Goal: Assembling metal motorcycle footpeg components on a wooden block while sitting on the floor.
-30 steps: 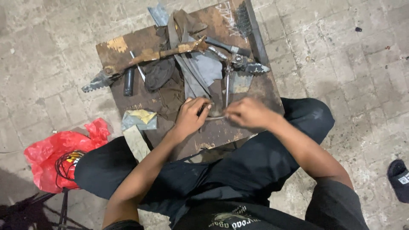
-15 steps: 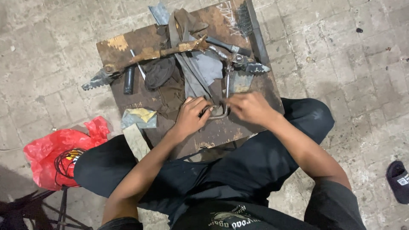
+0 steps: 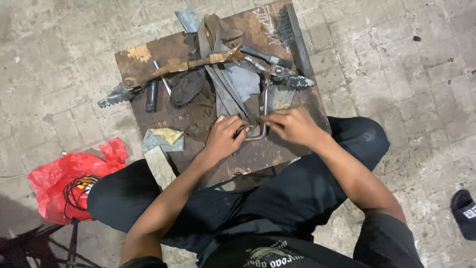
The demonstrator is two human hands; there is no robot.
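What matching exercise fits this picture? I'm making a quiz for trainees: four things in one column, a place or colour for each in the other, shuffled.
Things:
1. plastic bag
2. bent rod
3. rusty bar
4. slipper

Places or colours:
A. between the left hand and the right hand
B. red, on the floor left of the board
C. dark, on the floor at the right edge
D. lying across the board's far half

Pairs: 1-B, 2-A, 3-D, 4-C
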